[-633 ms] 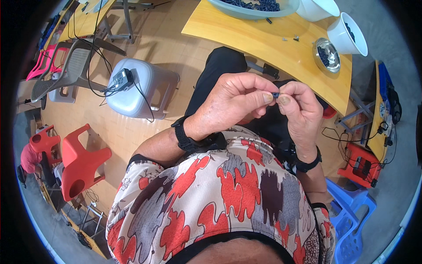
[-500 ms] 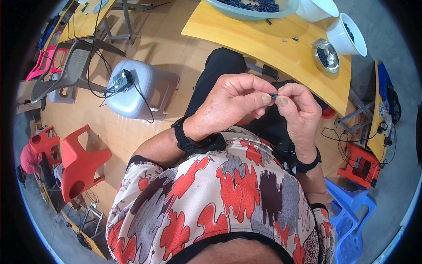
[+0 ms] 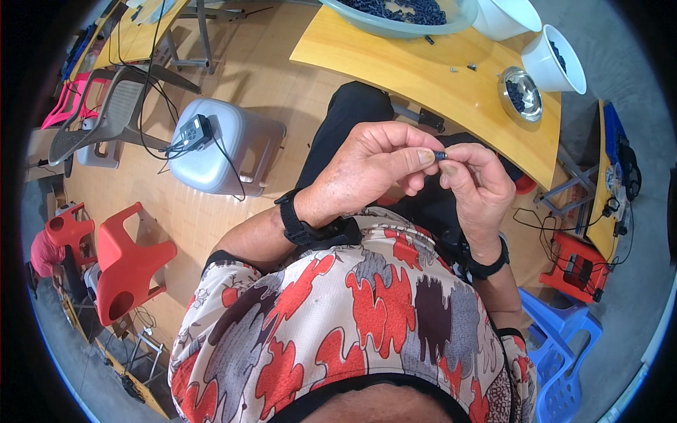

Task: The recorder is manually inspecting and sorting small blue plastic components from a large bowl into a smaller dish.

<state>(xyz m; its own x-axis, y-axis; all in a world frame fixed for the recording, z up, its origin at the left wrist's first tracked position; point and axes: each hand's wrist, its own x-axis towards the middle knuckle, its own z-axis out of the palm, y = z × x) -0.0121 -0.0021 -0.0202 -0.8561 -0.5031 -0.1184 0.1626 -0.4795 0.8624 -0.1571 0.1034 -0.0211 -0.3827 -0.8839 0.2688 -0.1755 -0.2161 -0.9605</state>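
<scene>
Above my lap, a small dark blue cylindrical part (image 3: pixel 440 156) with a shiny end is pinched between the thumb and forefinger of my left hand (image 3: pixel 377 166). My right hand (image 3: pixel 483 183) meets its right end, thumb and forefinger bent around that tip. Beyond the hands, on the yellow table (image 3: pixel 395 67), stands a shallow metal bowl (image 3: pixel 537 106) of similar dark parts. A wide pale basin (image 3: pixel 381 27) at the far edge holds many more. Two tiny loose pieces (image 3: pixel 472 68) and one dark part (image 3: pixel 429 40) lie on the tabletop.
White tubs (image 3: pixel 572 67) stand at the table's far right, one with dark parts inside. To the left are a grey stool (image 3: pixel 204 166) carrying a black device (image 3: pixel 194 132) with cables, and red stools (image 3: pixel 134 261). A blue plastic chair (image 3: pixel 564 338) is at lower right. Another person (image 3: pixel 48 254) sits far left.
My right thumb has moved down a little from the forefinger, and more of the small part shows between the hands. The left hand keeps its pinch.
</scene>
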